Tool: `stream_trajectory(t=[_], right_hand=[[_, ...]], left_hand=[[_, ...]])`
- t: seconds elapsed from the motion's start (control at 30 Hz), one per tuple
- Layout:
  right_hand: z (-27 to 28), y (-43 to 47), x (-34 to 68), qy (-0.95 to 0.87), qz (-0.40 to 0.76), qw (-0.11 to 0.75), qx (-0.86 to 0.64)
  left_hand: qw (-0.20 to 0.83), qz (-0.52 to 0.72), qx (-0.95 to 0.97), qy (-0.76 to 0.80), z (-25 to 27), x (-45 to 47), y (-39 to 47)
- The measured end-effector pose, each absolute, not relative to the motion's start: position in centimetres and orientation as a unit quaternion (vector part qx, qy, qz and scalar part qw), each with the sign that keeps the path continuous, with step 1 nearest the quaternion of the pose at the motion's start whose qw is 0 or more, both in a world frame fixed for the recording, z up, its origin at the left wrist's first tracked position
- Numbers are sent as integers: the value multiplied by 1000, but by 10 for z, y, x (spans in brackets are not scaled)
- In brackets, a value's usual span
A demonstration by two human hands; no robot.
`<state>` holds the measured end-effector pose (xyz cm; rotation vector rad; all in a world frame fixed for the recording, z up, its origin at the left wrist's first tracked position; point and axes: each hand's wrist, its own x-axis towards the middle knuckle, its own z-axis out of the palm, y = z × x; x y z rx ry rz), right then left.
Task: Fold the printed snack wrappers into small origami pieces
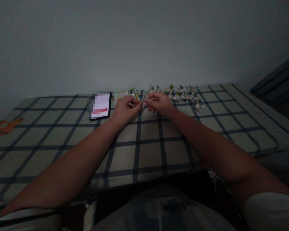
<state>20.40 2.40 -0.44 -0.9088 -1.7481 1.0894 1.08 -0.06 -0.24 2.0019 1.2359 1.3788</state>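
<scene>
hands (124, 109) (162, 103) on clear packet (145, 94), apparently

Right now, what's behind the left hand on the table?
Behind the left hand, what look like colourful printed sheets peek out on the checked cloth. The hand covers their near part, so anything there can't be seen.

Clear plastic packet (144, 95): small, crinkled, pinched between left hand (126, 108) and right hand (161, 103) fingertips, contents too small to tell.
</scene>
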Motion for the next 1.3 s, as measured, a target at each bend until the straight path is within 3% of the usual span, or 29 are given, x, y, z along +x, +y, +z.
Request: stream_trajectory(t=[0.27,0.5,1.3], right_hand=[[1,23,207,-738,431,409,-321],[-7,31,208,-738,428,412,-320],[-9,31,205,-720,429,431,-335]], left_hand=[[378,533,648,393,-8,14,5],[457,532,611,367,-9,16,5],[437,503,620,415,-6,18,1]])
